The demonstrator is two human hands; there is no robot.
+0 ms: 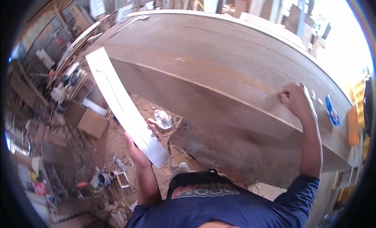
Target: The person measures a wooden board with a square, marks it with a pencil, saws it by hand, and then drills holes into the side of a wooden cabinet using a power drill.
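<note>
A long, narrow white board (121,100) slants across the left of the head view, with a thin curved line along its face. My left hand (137,152) grips it near its lower end, thumb on one side and fingertips showing at the other edge. To the right, my right hand (296,99) is closed with curled fingers over the brown workbench (219,47), close to its near edge. Whatever those fingers hold, if anything, is hidden. A blue packet (332,110) lies on the bench right of this hand, with small white bits nearby.
At the bench's far left end rests a long thin metal tool (127,25). Sawdust covers the floor, where a white plastic bag (161,119) lies below the bench. Cardboard (93,123), cans and scrap wood clutter the left. A yellow crate (358,92) stands at the right.
</note>
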